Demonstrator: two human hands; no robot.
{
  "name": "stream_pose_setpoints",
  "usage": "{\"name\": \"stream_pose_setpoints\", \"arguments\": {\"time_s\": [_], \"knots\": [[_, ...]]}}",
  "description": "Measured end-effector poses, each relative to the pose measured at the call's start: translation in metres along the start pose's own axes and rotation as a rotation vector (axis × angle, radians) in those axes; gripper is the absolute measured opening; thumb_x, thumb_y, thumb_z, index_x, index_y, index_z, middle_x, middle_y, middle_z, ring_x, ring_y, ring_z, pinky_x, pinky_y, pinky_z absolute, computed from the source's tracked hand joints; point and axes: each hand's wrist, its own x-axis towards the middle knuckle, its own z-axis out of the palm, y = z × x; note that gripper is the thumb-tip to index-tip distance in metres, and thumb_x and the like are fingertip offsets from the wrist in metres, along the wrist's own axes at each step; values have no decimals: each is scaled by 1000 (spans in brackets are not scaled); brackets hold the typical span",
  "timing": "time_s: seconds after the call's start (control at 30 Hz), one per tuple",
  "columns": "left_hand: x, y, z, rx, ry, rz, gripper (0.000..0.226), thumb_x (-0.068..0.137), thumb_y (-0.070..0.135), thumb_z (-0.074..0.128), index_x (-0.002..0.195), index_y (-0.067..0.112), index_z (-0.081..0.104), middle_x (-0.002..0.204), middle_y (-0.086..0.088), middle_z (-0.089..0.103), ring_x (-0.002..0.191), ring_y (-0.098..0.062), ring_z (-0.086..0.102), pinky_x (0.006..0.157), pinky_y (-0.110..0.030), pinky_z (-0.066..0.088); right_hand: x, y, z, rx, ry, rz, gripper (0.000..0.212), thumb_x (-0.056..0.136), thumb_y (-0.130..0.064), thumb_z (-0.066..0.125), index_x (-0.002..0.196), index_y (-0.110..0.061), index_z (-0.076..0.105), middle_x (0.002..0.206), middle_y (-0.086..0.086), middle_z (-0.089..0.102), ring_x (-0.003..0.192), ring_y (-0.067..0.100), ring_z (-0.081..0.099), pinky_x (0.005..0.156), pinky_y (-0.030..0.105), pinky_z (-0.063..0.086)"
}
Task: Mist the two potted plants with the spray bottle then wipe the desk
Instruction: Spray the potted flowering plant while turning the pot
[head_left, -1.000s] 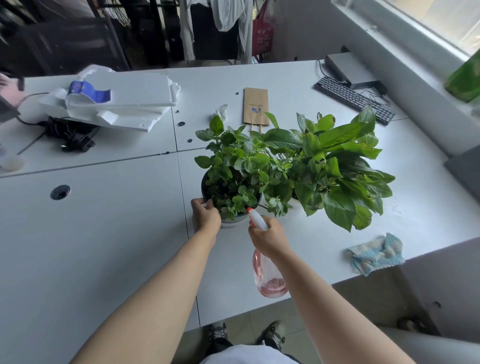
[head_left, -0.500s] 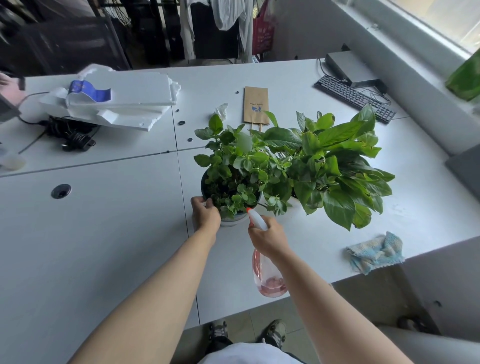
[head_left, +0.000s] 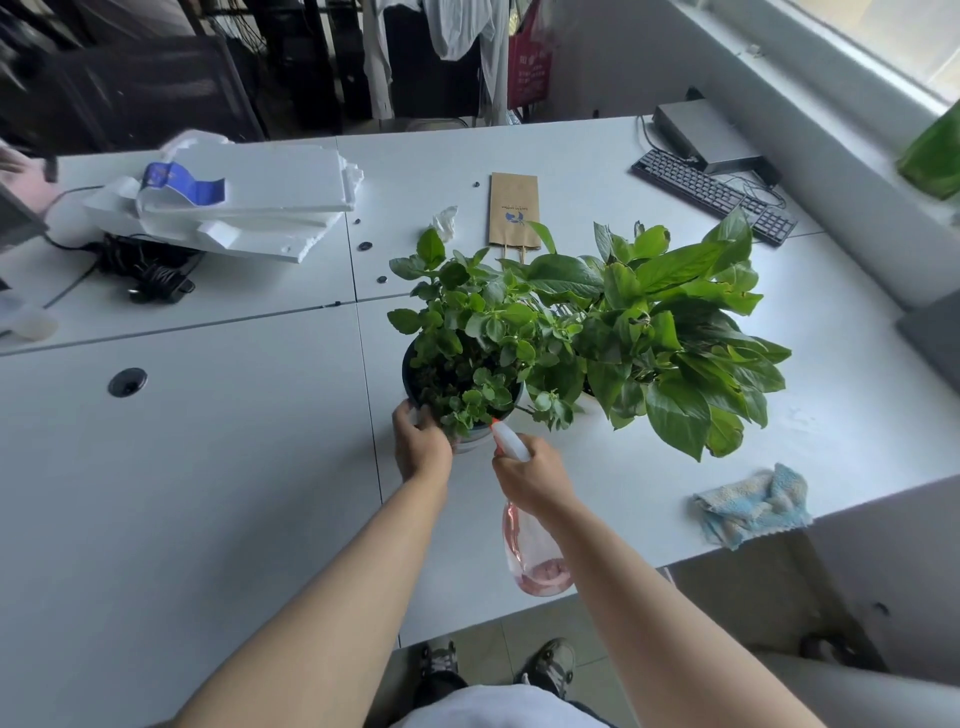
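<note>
Two potted plants stand side by side on the white desk (head_left: 208, 493). The small-leaved plant (head_left: 467, 338) grows in a dark pot, and my left hand (head_left: 421, 447) grips that pot's near rim. To its right spreads the large-leaved plant (head_left: 670, 332), its pot mostly hidden by leaves. My right hand (head_left: 535, 478) is closed on the neck of a clear pink spray bottle (head_left: 530, 556). The bottle's white nozzle with a red tip points at the small plant's near side. A blue and white cloth (head_left: 753, 504) lies crumpled near the desk's front right edge.
A brown paper bag (head_left: 513, 210) and a crumpled tissue (head_left: 444, 222) lie behind the plants. Styrofoam pieces (head_left: 249, 202) and black cables (head_left: 148, 270) sit at the back left. A keyboard (head_left: 711, 195) and a grey box (head_left: 701, 135) are at the back right.
Both hands and the spray bottle hold almost the same place; the nozzle has edged slightly closer to the small plant's leaves.
</note>
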Motion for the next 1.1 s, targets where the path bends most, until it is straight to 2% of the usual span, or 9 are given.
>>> {"name": "stream_pose_setpoints", "arguments": {"time_s": [0.1,0.27,0.43,0.53,0.6,0.67,0.8,0.97,1.1], "knots": [[-15,-4,3,-121,-37,-18,45,93,6,43,129,32,46,105,-1,58,71,-19,66,73,-35,59,0,3,2,35,18,-6,11,83,-17,48,72,-18,51,64,0,51,56,19,48,54,30,41],[-4,5,-4,-14,-70,58,59,86,-4,44,132,32,48,116,-6,58,89,-28,63,80,-42,60,-7,13,1,101,6,-9,11,91,-19,53,90,-12,61,69,3,57,56,17,51,53,31,43],[8,27,-9,125,-101,5,41,93,-3,38,124,23,45,115,-2,50,77,-25,68,60,-26,58,-16,13,-1,146,-22,-24,7,95,-19,55,91,-24,52,74,0,58,61,15,54,55,27,45],[-4,22,-1,73,-29,-61,26,90,-2,39,108,16,41,113,-6,55,75,-27,70,64,-32,61,-17,14,-1,153,-11,-12,8,95,-18,54,88,-20,53,72,0,56,60,15,52,53,26,43],[-14,12,11,-12,-27,-130,31,83,-3,37,110,11,45,112,-12,60,79,-30,71,69,-38,61,-16,15,0,150,7,0,12,92,-17,53,82,-23,57,70,0,56,58,17,50,55,28,42],[-22,6,20,-151,-116,-234,41,79,-4,38,118,5,50,102,-18,67,70,-28,70,66,-36,61,-14,17,0,147,18,6,19,89,-14,51,74,-26,55,65,-2,53,56,16,47,54,28,39],[-32,1,17,-173,-333,-378,26,87,8,54,110,-2,63,85,-15,72,73,-24,67,75,-34,58,-14,20,-4,130,39,0,20,89,-13,51,76,-26,59,60,-4,52,51,13,45,51,26,37],[-13,0,0,-51,-151,-229,29,87,27,54,100,3,64,82,-12,70,62,-21,65,59,-27,57,-16,19,-11,104,79,-10,11,86,-17,51,78,-13,57,62,0,54,52,17,48,53,32,40],[-9,0,0,-14,-66,-42,17,92,22,55,102,13,45,101,-18,66,58,-18,64,58,-27,58,-21,8,-20,68,28,-36,14,87,-18,50,84,-6,57,63,1,53,54,18,47,54,32,40]]}}
